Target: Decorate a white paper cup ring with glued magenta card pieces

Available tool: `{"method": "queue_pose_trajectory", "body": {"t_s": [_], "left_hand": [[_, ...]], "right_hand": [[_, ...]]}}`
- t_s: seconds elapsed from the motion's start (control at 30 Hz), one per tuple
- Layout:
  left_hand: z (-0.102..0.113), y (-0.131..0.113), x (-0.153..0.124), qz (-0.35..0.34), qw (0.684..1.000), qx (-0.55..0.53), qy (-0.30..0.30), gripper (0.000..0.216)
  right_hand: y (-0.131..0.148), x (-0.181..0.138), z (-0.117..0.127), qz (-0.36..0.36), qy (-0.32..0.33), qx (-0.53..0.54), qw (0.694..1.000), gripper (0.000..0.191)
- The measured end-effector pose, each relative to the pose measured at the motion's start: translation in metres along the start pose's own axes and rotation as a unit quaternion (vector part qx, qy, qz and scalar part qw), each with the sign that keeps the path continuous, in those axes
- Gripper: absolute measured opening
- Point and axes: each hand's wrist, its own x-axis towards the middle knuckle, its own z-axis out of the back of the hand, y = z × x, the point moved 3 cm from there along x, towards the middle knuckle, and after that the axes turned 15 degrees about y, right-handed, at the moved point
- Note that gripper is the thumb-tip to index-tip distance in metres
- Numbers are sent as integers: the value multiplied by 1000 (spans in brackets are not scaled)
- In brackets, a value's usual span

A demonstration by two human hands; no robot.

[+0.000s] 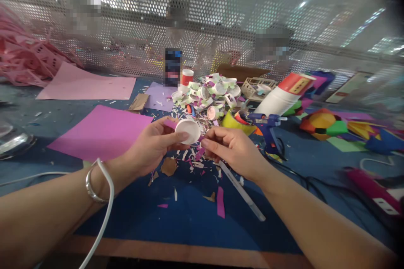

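My left hand (153, 145) is closed on a small white round paper cup (188, 130), held up over the blue table top (176, 214) with the thumb across its base. A strip of purple paper sticks out beside the cup at my fingers. My right hand (230, 149) sits just to the right of the cup, fingers curled in a pinch near its rim; what it pinches is too small to make out. A silver bangle and a white cable cross my left wrist. Below the hands lie paper scraps (195, 162) and a white glue stick (241, 191).
A heap of small white cups and cuttings (213, 94) lies behind the hands. A blue glue gun (268, 128), yellow tape roll (235, 119), white bottle with red cap (284, 92), purple sheet (104, 132), pink sheet (88, 84) and coloured paper shapes (322, 124) surround it. Perforated screen (202, 17) at back.
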Motion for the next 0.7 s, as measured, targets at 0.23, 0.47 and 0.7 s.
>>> {"method": "queue_pose_trajectory", "body": {"t_s": [0.23,0.47,0.7], "left_hand": [[9,-6,3,0,999,13,-50,28],[19,-7,4,-9,998,36,-59,19],[25,-10,6,-7,994,68,-83,19]], "right_hand": [[-2,0,5,-14,-1,11,1000,31],[2,-2,19,10,-72,-102,992,31],[0,-4,26,2,-70,-227,971,22]]}}
